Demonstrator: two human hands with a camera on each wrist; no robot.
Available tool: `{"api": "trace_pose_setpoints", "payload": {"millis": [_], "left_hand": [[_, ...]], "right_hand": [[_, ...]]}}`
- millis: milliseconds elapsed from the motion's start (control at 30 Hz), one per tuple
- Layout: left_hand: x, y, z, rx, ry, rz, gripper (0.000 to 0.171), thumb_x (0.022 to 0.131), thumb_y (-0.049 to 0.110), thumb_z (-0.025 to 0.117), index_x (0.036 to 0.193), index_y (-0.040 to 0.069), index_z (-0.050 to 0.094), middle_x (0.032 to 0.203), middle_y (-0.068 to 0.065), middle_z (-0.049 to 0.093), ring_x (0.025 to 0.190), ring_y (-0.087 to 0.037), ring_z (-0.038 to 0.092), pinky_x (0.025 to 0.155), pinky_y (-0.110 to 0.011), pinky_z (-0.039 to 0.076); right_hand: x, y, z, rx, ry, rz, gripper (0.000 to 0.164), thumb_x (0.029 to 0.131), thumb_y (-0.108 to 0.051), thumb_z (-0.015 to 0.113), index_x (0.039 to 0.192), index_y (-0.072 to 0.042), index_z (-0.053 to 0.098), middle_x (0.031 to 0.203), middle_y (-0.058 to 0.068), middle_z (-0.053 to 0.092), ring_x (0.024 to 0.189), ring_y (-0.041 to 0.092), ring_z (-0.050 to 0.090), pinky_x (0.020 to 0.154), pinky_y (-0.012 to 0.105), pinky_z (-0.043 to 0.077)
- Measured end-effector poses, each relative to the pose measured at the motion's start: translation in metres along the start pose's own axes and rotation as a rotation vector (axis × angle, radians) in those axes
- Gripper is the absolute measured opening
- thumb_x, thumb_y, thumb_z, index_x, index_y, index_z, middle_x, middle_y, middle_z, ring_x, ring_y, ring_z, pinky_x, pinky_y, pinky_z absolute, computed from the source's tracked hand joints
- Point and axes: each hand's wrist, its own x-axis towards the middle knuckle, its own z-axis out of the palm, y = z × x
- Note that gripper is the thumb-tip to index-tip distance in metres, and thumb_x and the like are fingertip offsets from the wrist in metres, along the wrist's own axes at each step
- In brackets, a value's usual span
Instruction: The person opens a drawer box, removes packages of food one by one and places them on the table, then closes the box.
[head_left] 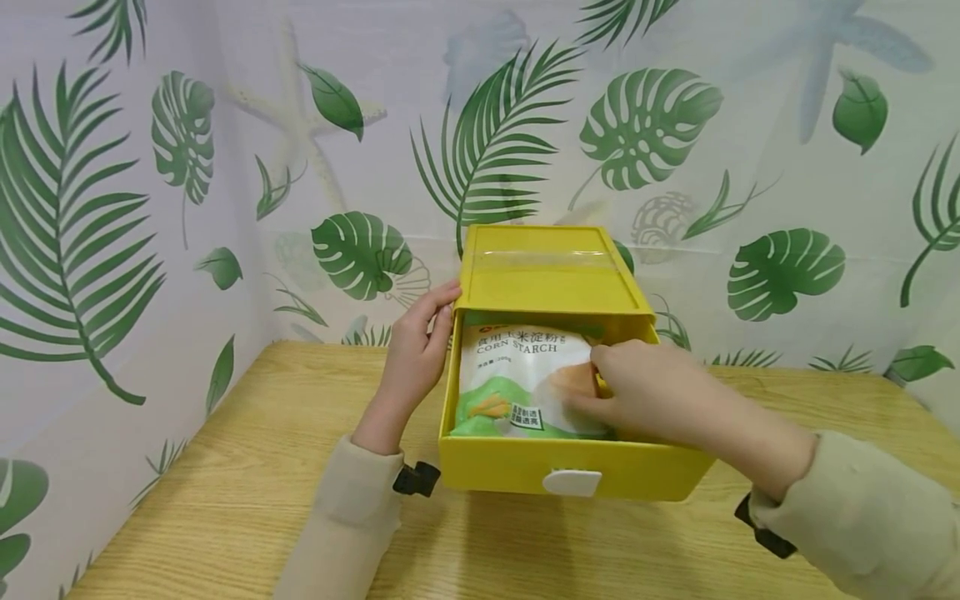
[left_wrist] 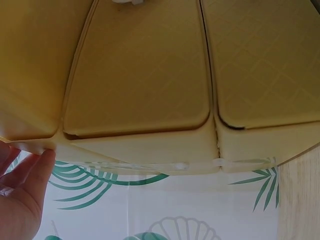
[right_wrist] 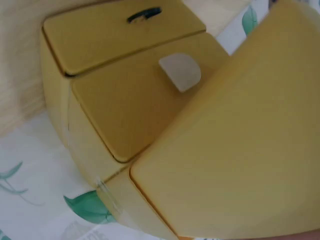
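A yellow drawer cabinet (head_left: 555, 287) stands on the table, its top drawer (head_left: 510, 467) pulled out towards me. Inside that drawer lies a white and green bag of corn starch (head_left: 517, 375), printed side up. My right hand (head_left: 645, 387) reaches in at the drawer's right side and pinches the bag's right edge; its fingertips are hidden behind the bag. My left hand (head_left: 416, 350) rests its fingers against the cabinet's upper left edge, and the left wrist view shows this hand (left_wrist: 22, 195) at the cabinet's corner. The right wrist view has the drawer's underside (right_wrist: 240, 145) up close.
Below the pulled-out drawer are two shut drawers, one with a white tab (right_wrist: 182, 72) and one with a dark handle (right_wrist: 145, 14). Clear tape (head_left: 540, 257) crosses the cabinet top. A leaf-patterned backdrop (head_left: 525, 200) stands behind the wooden table (head_left: 300, 417).
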Motion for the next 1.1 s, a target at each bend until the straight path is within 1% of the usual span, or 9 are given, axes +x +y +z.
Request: {"api": "trace_pose_setpoints", "payload": {"millis": [167, 233, 367, 500, 600, 800, 933, 1000, 1100], "left_hand": [[-0.0003, 0.0001, 0.0010, -0.003, 0.003, 0.002, 0.025, 0.084, 0.008, 0.036, 0.104, -0.002, 0.048, 0.112, -0.008, 0.044, 0.102, -0.011, 0.038, 0.075, -0.023, 0.039], [-0.0006, 0.0001, 0.0009, -0.002, 0.005, 0.005, 0.025, 0.084, 0.007, 0.036, 0.103, -0.002, 0.048, 0.111, -0.008, 0.044, 0.102, -0.011, 0.038, 0.075, -0.023, 0.038], [-0.0007, 0.0003, 0.0010, 0.007, 0.011, 0.012, 0.025, 0.083, 0.006, 0.036, 0.103, -0.003, 0.048, 0.111, -0.009, 0.044, 0.102, -0.011, 0.038, 0.077, -0.023, 0.037], [-0.0004, 0.0003, 0.0010, 0.011, 0.016, 0.013, 0.024, 0.083, 0.005, 0.036, 0.103, -0.003, 0.049, 0.110, -0.010, 0.045, 0.102, -0.011, 0.038, 0.077, -0.023, 0.037], [-0.0002, 0.0002, 0.0012, 0.013, 0.021, 0.020, 0.024, 0.083, 0.004, 0.037, 0.102, -0.003, 0.049, 0.110, -0.010, 0.045, 0.102, -0.011, 0.038, 0.078, -0.023, 0.037], [0.0004, -0.0004, 0.0012, 0.029, 0.031, 0.039, 0.024, 0.083, 0.004, 0.037, 0.101, -0.004, 0.049, 0.109, -0.011, 0.046, 0.101, -0.012, 0.039, 0.079, -0.022, 0.035], [0.0003, 0.0008, 0.0009, 0.032, 0.031, 0.037, 0.024, 0.083, 0.004, 0.037, 0.101, -0.003, 0.049, 0.109, -0.011, 0.046, 0.101, -0.012, 0.039, 0.077, -0.021, 0.037], [0.0002, 0.0011, 0.0006, 0.037, 0.031, 0.039, 0.024, 0.083, 0.004, 0.037, 0.101, -0.003, 0.049, 0.108, -0.011, 0.046, 0.101, -0.012, 0.039, 0.078, -0.021, 0.036], [0.0003, 0.0007, 0.0003, 0.040, 0.032, 0.042, 0.024, 0.083, 0.004, 0.037, 0.101, -0.004, 0.049, 0.108, -0.011, 0.046, 0.101, -0.012, 0.039, 0.079, -0.021, 0.035]], "right_hand": [[0.0010, 0.0012, 0.0017, 0.075, 0.024, -0.012, 0.032, 0.071, -0.043, 0.049, 0.068, -0.012, 0.045, 0.054, -0.004, 0.043, 0.046, 0.010, 0.039, 0.040, 0.022, 0.031], [0.0014, 0.0014, 0.0023, 0.112, 0.041, -0.022, 0.032, 0.071, -0.043, 0.050, 0.068, -0.011, 0.045, 0.054, -0.004, 0.043, 0.046, 0.010, 0.039, 0.041, 0.022, 0.032], [0.0029, 0.0016, 0.0023, 0.194, 0.045, -0.054, 0.032, 0.071, -0.041, 0.051, 0.068, -0.010, 0.044, 0.052, -0.002, 0.042, 0.046, 0.010, 0.037, 0.041, 0.022, 0.031], [0.0040, 0.0010, 0.0005, 0.290, 0.023, -0.060, 0.032, 0.071, -0.038, 0.053, 0.071, -0.008, 0.042, 0.053, 0.000, 0.041, 0.047, 0.010, 0.036, 0.042, 0.023, 0.031], [0.0040, 0.0006, -0.0011, 0.370, -0.006, -0.044, 0.037, 0.069, -0.040, 0.054, 0.078, -0.007, 0.040, 0.058, 0.002, 0.041, 0.050, 0.011, 0.038, 0.043, 0.024, 0.033], [0.0032, -0.0007, -0.0034, 0.510, -0.055, 0.012, 0.051, 0.066, -0.044, 0.056, 0.094, -0.006, 0.036, 0.074, 0.004, 0.046, 0.065, 0.015, 0.043, 0.055, 0.026, 0.036], [0.0036, 0.0009, -0.0020, 0.614, -0.078, 0.018, 0.050, 0.066, -0.036, 0.059, 0.097, -0.006, 0.035, 0.084, 0.004, 0.049, 0.076, 0.015, 0.047, 0.062, 0.027, 0.038], [0.0043, 0.0017, -0.0011, 0.684, -0.093, 0.023, 0.048, 0.066, -0.031, 0.061, 0.097, -0.005, 0.035, 0.083, 0.006, 0.049, 0.076, 0.016, 0.047, 0.062, 0.027, 0.038], [0.0051, 0.0023, -0.0005, 0.748, -0.107, 0.041, 0.048, 0.066, -0.026, 0.062, 0.099, -0.005, 0.035, 0.080, 0.007, 0.049, 0.074, 0.016, 0.047, 0.063, 0.027, 0.038]]}}
